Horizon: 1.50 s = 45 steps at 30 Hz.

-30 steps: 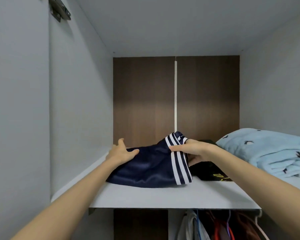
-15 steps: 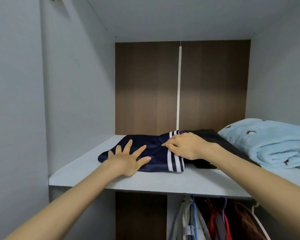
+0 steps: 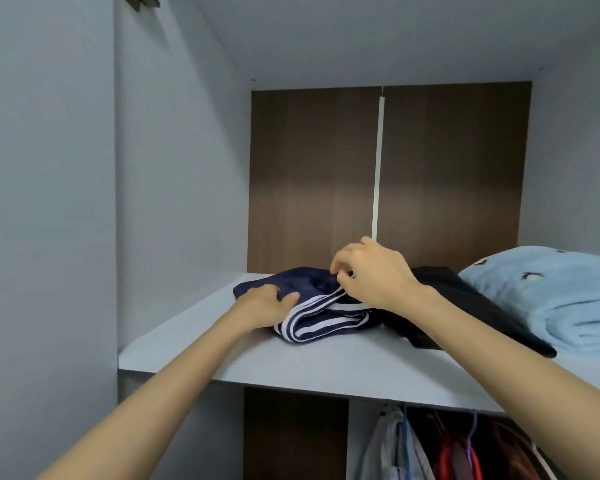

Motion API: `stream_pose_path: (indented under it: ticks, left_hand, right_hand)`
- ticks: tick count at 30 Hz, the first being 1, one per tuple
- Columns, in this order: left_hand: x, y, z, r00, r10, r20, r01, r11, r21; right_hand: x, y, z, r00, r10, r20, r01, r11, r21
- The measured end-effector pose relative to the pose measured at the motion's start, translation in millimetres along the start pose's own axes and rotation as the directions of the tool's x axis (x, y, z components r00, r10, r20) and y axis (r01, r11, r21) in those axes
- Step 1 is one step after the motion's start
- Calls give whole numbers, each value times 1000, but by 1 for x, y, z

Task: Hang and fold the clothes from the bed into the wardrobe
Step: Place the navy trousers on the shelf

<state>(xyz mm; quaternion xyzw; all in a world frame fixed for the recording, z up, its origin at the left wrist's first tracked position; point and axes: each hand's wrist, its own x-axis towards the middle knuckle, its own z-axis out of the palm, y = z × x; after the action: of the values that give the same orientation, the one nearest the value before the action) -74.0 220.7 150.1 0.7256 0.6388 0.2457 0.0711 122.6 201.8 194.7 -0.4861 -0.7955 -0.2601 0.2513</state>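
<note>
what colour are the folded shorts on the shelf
The shorts are navy blue with white stripes, seen in the head view.

The wardrobe point(image 3: 361, 39) filled the frame with pale grey panels. A left side panel point(image 3: 174, 168) and a right side panel point(image 3: 575, 150) enclosed a dark brown wood-grain back panel point(image 3: 312, 185), divided by a thin white vertical strip point(image 3: 378, 168). A paler band of light crossed its middle. A grey shelf point(image 3: 291, 362) ran across the lower frame. A metal hinge point(image 3: 142, 0) showed at the upper left.

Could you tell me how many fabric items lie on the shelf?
3: navy striped garment left, black garment middle, blue blanket right; more may lie beyond the frame.
</note>
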Motion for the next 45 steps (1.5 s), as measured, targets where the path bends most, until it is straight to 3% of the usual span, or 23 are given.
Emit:
stream_pose_path:
  ticks: [1,3,5,8,11,16,21,24,29,35,40,45]
  left_hand:
    - [-1,5,2,996,-14,86,14,1000,2]
    - [0,8,7,976,-9,218,-8,997,76]
    - [5,4,6,955,-18,297,-33,986,165]
    - [14,3,1,944,-38,328,-63,954,291]
    - [26,10,-7,953,-7,302,-121,907,403]
    - [54,18,-6,970,-43,241,-85,864,496]
    - [49,6,21,981,109,157,-161,914,372]
    - [45,-2,19,984,108,139,-154,912,380]
    - [26,5,15,988,155,-15,-135,901,412]
    - [-6,25,7,954,239,-181,-213,966,149]
    - [-55,44,-3,940,301,-161,-293,953,77]
    - [-120,60,-12,918,326,-227,-330,944,25]
  right_hand:
    - [3,3,4,992,31,120,-36,999,37]
    - [4,3,14,906,83,416,-97,995,11]
    - [2,1,26,846,99,525,-53,993,-102]
    - [2,-1,30,886,75,458,23,978,-205]
    - [-1,-3,29,898,47,438,46,979,-199]
    - [-5,-4,34,894,84,440,-10,986,-167]
    - [-16,-3,57,875,247,417,-223,969,-106]
    - [-18,-4,63,884,265,384,-275,961,-30]
    - [-25,-2,49,876,246,414,-306,948,84]
    - [-58,-7,2,936,292,198,-337,906,256]
    - [-96,-15,-37,931,342,131,-362,913,189]
    - [-147,-29,-78,909,408,83,-416,889,189]
